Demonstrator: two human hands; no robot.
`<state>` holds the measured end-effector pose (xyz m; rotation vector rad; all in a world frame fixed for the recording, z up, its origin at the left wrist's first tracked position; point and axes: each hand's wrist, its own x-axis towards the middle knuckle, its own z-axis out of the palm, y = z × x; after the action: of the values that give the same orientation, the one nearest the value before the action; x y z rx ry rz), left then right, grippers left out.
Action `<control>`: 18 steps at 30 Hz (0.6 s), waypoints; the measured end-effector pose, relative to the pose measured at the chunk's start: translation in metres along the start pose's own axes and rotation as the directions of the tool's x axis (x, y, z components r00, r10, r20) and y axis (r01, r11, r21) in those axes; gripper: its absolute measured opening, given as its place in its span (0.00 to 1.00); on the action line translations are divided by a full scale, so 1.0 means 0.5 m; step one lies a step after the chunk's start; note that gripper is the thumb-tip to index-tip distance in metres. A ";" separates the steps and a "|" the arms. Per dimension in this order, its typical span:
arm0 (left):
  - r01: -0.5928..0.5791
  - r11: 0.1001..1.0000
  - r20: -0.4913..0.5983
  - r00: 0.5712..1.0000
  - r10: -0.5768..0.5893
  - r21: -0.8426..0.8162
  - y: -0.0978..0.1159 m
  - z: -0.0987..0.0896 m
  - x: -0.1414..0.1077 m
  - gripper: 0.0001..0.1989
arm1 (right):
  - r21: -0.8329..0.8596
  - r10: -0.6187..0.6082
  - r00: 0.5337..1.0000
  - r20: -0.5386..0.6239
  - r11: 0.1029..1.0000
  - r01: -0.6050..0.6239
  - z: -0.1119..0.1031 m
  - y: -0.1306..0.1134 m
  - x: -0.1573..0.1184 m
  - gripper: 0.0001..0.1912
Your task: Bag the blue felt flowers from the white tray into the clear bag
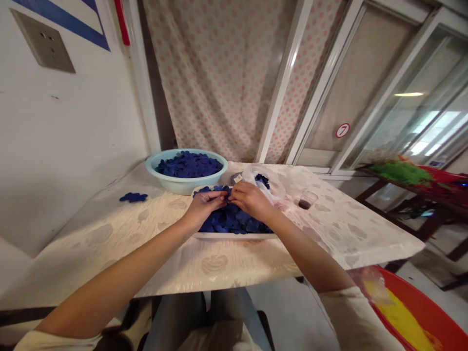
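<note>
Over a white tray (234, 236) heaped with dark blue flower-shaped petal pieces (234, 220), my two hands meet with fingertips nearly touching. My left hand (205, 207) pinches a blue petal piece (229, 192) between thumb and fingers. From the other side, my right hand (251, 199) is closed in a pinch at the same piece. The fingers cover most of it, so its full shape is hidden. Just behind the right hand lies a clear plastic bag (276, 187) with a few dark blue pieces inside.
A pale blue basin (183, 184) full of blue petals stands at the back left, with loose petals (133, 197) beside it. A small cup of dark liquid (307, 200) is on the right. A red tub (435, 297) holding something yellow sits below the table's right edge.
</note>
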<state>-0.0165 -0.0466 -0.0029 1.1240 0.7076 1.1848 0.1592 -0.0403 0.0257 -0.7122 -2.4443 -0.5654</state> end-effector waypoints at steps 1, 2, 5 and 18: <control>-0.002 1.000 -0.001 1.000 0.002 0.002 -0.002 -0.001 0.003 0.12 | 0.034 0.008 1.000 0.001 0.999 -0.008 0.001 0.002 0.001 0.08; -0.004 1.000 -0.002 1.000 0.004 0.005 -0.003 -0.002 0.004 0.13 | 0.082 0.015 1.000 0.005 0.996 -0.015 0.001 0.004 0.002 0.07; -0.012 1.000 -0.034 0.999 0.012 0.002 -0.004 -0.010 0.006 0.13 | 0.242 0.020 0.999 0.039 0.970 -0.029 -0.005 0.011 0.001 0.06; -0.001 0.985 -0.135 0.991 -0.022 -0.171 0.012 -0.007 -0.004 0.06 | -0.119 0.100 0.995 0.031 0.988 -0.095 -0.016 -0.023 0.004 0.22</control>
<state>-0.0222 -0.0474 0.0014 0.9023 0.7007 1.2968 0.1538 -0.0528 0.0301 -0.8922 -2.4103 -0.6667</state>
